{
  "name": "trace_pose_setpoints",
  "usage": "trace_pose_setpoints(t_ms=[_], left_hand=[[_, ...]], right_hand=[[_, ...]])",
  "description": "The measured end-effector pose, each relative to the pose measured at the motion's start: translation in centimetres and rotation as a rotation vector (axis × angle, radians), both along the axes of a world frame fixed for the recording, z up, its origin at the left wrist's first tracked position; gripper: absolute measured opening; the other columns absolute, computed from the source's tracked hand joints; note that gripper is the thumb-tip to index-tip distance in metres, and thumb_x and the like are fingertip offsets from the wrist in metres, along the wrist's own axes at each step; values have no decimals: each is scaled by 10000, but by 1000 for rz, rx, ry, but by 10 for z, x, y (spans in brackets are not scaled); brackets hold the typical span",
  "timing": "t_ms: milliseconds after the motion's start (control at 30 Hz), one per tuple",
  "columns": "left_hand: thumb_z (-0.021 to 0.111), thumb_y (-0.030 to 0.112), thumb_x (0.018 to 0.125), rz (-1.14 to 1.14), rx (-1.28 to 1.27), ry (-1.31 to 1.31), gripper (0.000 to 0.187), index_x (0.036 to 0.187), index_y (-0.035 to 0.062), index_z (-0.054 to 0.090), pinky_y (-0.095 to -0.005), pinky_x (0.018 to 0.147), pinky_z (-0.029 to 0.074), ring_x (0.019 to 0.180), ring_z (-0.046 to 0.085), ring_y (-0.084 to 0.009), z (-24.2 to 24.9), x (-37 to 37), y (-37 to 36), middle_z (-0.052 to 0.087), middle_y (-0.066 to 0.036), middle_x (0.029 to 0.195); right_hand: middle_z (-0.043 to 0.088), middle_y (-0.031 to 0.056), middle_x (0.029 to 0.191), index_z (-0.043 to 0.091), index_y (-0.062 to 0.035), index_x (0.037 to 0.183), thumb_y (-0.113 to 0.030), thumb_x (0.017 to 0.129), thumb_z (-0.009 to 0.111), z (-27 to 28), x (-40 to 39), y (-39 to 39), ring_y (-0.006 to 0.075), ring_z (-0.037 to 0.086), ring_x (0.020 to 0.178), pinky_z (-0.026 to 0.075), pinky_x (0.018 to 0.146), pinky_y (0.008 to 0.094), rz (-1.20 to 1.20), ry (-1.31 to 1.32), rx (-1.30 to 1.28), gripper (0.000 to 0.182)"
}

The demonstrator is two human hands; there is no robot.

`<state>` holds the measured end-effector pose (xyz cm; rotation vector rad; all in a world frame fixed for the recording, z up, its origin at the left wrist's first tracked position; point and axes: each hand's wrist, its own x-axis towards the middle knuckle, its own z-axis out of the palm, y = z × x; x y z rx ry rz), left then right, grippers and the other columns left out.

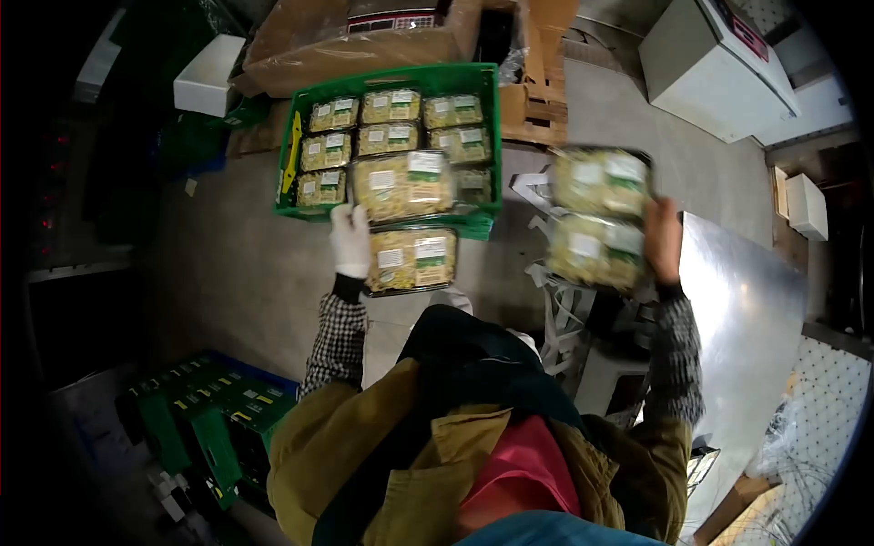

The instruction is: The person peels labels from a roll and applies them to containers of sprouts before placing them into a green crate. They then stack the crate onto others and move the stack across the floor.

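My left hand (350, 244), in a white glove, is closed at the left edges of two black-tray food packs, a nearer pack (412, 259) and a farther pack (402, 187). Their filmed tops show pale yellow-green food and white and green labels. The farther pack overlaps the near side of a green crate (284, 182), where several similar packs (390, 139) lie in rows. On the right, my bare right hand (665, 241) grips the right side of two more packs (596, 250), slightly blurred by motion. Its fingertips are partly hidden behind them.
A steel table (746, 309) stands at my right, beside loose white strapping (560, 318). Beyond the crate is a large cardboard box (300, 45) on a pallet. Green crates (200, 409) are stacked lower left. A white cabinet (701, 68) stands far right.
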<state>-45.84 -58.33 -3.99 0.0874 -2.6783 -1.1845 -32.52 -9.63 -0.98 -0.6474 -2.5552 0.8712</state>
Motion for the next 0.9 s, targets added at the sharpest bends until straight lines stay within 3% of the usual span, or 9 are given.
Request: trace_pose_setpoints(t_ms=[167, 267, 333, 500, 600, 667, 800, 833, 900], left_hand=[[529, 221, 931, 118, 12, -108, 215, 926, 9, 489, -322, 699, 443, 742, 519, -179, -4, -52, -118, 567, -106, 822], [510, 200, 949, 102, 141, -176, 198, 922, 8, 471, -271, 688, 434, 737, 461, -102, -20, -78, -162, 523, -33, 803], [499, 197, 957, 50, 255, -208, 181, 928, 22, 462, -240, 678, 425, 730, 446, -82, -32, -74, -167, 503, -13, 797], [518, 175, 949, -86, 436, -270, 143, 932, 38, 480, -233, 661, 415, 733, 450, -78, -47, -90, -118, 504, 2, 808], [564, 154, 923, -183, 386, -326, 130, 919, 42, 499, -235, 658, 409, 726, 445, -84, -71, -100, -78, 501, 9, 795], [583, 117, 906, -134, 719, -627, 135, 1005, 31, 550, -206, 596, 417, 683, 512, -67, -52, -111, -57, 565, 0, 820], [572, 58, 901, -160, 739, -567, 303, 1201, 36, 535, -175, 580, 440, 627, 532, -54, -52, -127, -87, 593, 4, 788], [570, 58, 902, -166, 693, -545, 317, 1214, 34, 523, -176, 579, 439, 627, 531, -51, -47, -131, -90, 594, 2, 784], [566, 68, 907, -226, 582, -489, 347, 1242, 20, 491, -185, 579, 441, 640, 543, -56, -36, -142, -90, 603, -13, 784]], right_hand=[[586, 275, 827, 490, 9, 910, -220, 903, 485, -103, -249, -141, 457, 572, 795, 455, 666, 503, 216, 51, -64, 229], [602, 268, 855, 531, 19, 992, -289, 908, 497, -166, -340, -176, 439, 588, 784, 478, 680, 492, 178, -214, 133, 322], [608, 252, 975, 541, 22, 1053, -346, 923, 478, -127, -331, -199, 406, 610, 812, 504, 688, 466, 265, -222, 417, 395], [384, 278, 1321, 191, 47, 1392, -596, 835, 527, -83, -281, -273, 322, 429, 1202, 409, 944, 385, 771, -680, -640, 914], [274, 303, 1407, 76, 51, 1426, -593, 819, 556, -104, -238, -291, 335, 279, 1326, 236, 1097, 415, 487, -604, -1031, 1007], [367, 259, 1369, 137, 55, 1419, -535, 841, 573, -117, -232, -260, 292, 388, 1252, 330, 1046, 375, 467, -523, -1346, 935], [426, 206, 1348, 341, 25, 1353, -461, 865, 571, -117, -219, -194, 274, 449, 1207, 399, 976, 353, 444, -686, -941, 726], [410, 223, 1355, 376, 22, 1325, -452, 836, 611, -109, -218, -195, 288, 438, 1220, 398, 972, 363, 413, -702, -278, 721], [400, 232, 1358, 372, 17, 1326, -470, 812, 630, -90, -226, -211, 316, 428, 1225, 383, 991, 378, 541, -432, -1, 754]])
